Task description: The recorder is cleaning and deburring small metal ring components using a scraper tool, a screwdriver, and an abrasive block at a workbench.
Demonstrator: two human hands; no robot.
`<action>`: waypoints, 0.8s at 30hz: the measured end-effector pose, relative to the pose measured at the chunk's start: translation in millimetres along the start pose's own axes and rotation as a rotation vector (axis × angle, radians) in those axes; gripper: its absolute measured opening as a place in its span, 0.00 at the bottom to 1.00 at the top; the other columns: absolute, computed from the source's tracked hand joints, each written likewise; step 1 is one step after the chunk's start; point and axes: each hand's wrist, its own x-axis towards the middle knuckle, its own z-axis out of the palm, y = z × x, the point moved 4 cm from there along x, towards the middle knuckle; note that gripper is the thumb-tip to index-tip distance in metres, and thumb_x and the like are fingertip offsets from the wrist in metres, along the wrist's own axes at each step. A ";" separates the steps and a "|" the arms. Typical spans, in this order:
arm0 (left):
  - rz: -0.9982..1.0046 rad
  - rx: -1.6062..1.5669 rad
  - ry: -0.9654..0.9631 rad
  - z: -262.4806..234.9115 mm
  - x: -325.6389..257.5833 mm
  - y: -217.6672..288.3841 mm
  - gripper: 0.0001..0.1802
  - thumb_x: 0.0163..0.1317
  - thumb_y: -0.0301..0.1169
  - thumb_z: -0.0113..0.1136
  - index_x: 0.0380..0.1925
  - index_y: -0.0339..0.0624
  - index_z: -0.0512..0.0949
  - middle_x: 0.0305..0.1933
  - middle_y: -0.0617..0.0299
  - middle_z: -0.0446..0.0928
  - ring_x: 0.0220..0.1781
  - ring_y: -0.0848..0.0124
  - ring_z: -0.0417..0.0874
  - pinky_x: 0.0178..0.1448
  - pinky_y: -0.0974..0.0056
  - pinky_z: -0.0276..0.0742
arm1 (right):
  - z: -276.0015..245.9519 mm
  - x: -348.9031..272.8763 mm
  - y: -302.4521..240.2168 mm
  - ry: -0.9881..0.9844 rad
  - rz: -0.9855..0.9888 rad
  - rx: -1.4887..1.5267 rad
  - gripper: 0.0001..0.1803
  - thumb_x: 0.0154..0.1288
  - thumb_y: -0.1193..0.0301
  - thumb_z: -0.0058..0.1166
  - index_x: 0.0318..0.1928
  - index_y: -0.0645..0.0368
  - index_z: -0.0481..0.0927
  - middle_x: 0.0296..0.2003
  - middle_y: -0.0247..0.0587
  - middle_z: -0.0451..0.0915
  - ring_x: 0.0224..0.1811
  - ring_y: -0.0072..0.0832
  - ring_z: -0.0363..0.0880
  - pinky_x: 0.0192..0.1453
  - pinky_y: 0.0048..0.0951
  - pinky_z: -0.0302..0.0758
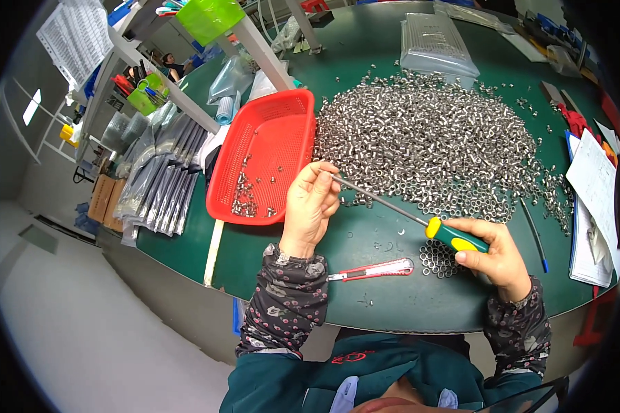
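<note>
My right hand (497,253) is wrapped round the green and yellow handle of a screwdriver (455,235). Its long metal shaft points up and left, and the tip ends at the pinched fingertips of my left hand (311,199). Whatever those left fingers pinch at the tip is too small and covered to make out. Beyond both hands spreads a big heap of small metal rings (427,131). A smaller cluster of rings (437,259) lies flat beside my right hand. Below the shaft rests a red utility knife (372,270), among a few thin dark scraps.
A red perforated basket (289,110) with some metal pieces stands left of the heap. Bagged parts (437,45) lie at the back. Toward the right are a pen (534,234) and papers (594,186). Stacked bagged pieces (162,179) sit at the left, beside a shelf post.
</note>
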 end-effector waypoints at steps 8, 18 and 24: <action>-0.095 0.069 -0.109 13.4 -6.1 -26.3 0.08 0.58 0.31 0.50 0.35 0.39 0.69 0.23 0.65 0.69 0.15 0.85 0.58 0.16 0.80 0.50 | 13.7 -2.3 15.7 -0.113 0.238 0.520 0.24 0.53 0.70 0.51 0.50 0.69 0.66 0.20 0.40 0.72 0.12 0.14 0.62 0.16 0.14 0.58; -0.061 0.032 -0.082 16.4 -4.5 -26.7 0.08 0.59 0.34 0.48 0.33 0.40 0.67 0.24 0.65 0.66 0.15 0.85 0.54 0.16 0.79 0.49 | 18.3 -4.1 15.4 -0.168 0.263 0.701 0.25 0.53 0.68 0.50 0.50 0.69 0.66 0.19 0.42 0.72 0.11 0.16 0.62 0.15 0.15 0.58; 0.179 -0.113 0.070 -5.5 2.0 4.0 0.09 0.62 0.35 0.43 0.35 0.42 0.67 0.26 0.66 0.64 0.16 0.84 0.54 0.14 0.80 0.49 | -2.8 -2.6 13.2 -0.141 0.167 0.500 0.25 0.51 0.69 0.50 0.50 0.67 0.66 0.19 0.43 0.73 0.11 0.16 0.63 0.15 0.15 0.59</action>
